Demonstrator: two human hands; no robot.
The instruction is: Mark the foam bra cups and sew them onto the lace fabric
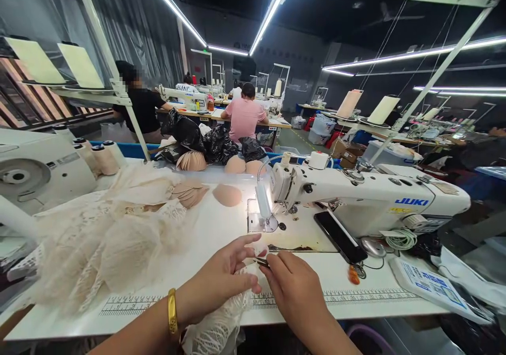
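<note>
Nearest to us, a length of cream openwork lace fabric (215, 326) hangs over the front edge of the long white table (209, 234), before the white sewing machine with blue JUKI lettering (367, 191), its upper part between our hands. Our left hand (222, 270), with a gold-coloured bangle (172, 312) at the wrist, is half open, the lace running between thumb and fingers; how firmly it grips we cannot tell, though the loose curl probably spares the cloth from crushing. Our right hand (296, 286) is closed on a slim dark metal tool (261, 262), pinched apparently for fine control of its tip. Left of the machine, a loose heap of cream lace (118, 244) seems placed within left-hand reach. Between heap and machine lie a single beige rounded pad (227, 195) and a fanned stack of beige pads (190, 193), the fanning perhaps making them easier to separate. A black smartphone (342, 237) rests just in front of the machine's body, presumably clear of the cloth.
</note>
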